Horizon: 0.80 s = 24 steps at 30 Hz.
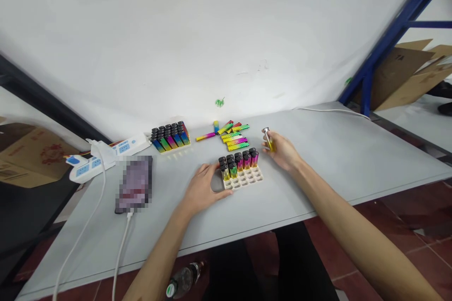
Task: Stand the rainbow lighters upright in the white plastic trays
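Note:
In the head view, my left hand (203,187) spans the left end of a pale tray (245,181) with rows of slots, thumb at its front corner and fingers at its back left. Several shiny lighters (240,163) with black tops, pink, green and gold, stand upright in the tray's back and left slots; front slots on the right hold nothing. Off the tray's right side, my right hand (282,150) is closed around a gold lighter (270,141) with a silvery top, held tilted above the table. Behind the tray lie loose shiny metallic-coloured pieces (235,138) in a pile.
A second tray of black-topped lighters (171,137) stands at the back left. Further left are a white power strip (106,155), a blurred phone (134,184) and white cables. The grey table (339,150) meets a white wall. A bottle (185,280) lies below the front edge.

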Motion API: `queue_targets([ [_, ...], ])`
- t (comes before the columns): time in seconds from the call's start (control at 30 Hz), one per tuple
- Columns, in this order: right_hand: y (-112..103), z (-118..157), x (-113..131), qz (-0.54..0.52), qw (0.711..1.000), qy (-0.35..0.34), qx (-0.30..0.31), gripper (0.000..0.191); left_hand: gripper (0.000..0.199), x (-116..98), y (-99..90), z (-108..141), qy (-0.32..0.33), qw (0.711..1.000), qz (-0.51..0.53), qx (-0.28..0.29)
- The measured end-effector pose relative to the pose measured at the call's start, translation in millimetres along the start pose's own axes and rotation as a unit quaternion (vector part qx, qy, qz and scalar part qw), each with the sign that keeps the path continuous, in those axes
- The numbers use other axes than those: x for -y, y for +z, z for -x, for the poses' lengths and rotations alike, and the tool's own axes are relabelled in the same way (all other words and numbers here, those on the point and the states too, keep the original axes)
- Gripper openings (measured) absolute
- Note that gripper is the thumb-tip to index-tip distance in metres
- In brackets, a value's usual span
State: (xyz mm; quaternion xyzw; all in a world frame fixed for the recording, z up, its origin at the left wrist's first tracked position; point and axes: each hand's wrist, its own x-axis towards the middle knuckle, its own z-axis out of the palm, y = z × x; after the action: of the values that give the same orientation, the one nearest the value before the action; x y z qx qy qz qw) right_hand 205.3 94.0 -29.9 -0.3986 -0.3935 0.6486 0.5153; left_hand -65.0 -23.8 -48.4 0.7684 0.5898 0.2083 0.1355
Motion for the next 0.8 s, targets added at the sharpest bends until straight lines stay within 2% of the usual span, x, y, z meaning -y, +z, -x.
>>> queue_targets([
  [0.1,3.8,2.5,1.4,-0.015,0.999,0.026,0.031,0.033,0.079,0.2,0.1,-0.1,0.001,1.000,-0.004,0.001],
  [0.2,4.7,3.0,0.6,-0.012,0.998,0.021,0.051,0.034,0.080,0.0,0.0,-0.2,-0.002,1.000,-0.003,-0.001],
  [0.37,2.1,0.9,-2.5,-0.007,0.996,0.033,0.086,0.052,0.079,-1.4,-0.7,0.1,-0.004,1.000,0.003,0.002],
  [0.8,0.6,-0.7,-6.5,0.009,0.999,0.025,0.030,0.043,0.080,-3.1,-0.9,0.0,-0.011,1.000,-0.002,0.005],
])
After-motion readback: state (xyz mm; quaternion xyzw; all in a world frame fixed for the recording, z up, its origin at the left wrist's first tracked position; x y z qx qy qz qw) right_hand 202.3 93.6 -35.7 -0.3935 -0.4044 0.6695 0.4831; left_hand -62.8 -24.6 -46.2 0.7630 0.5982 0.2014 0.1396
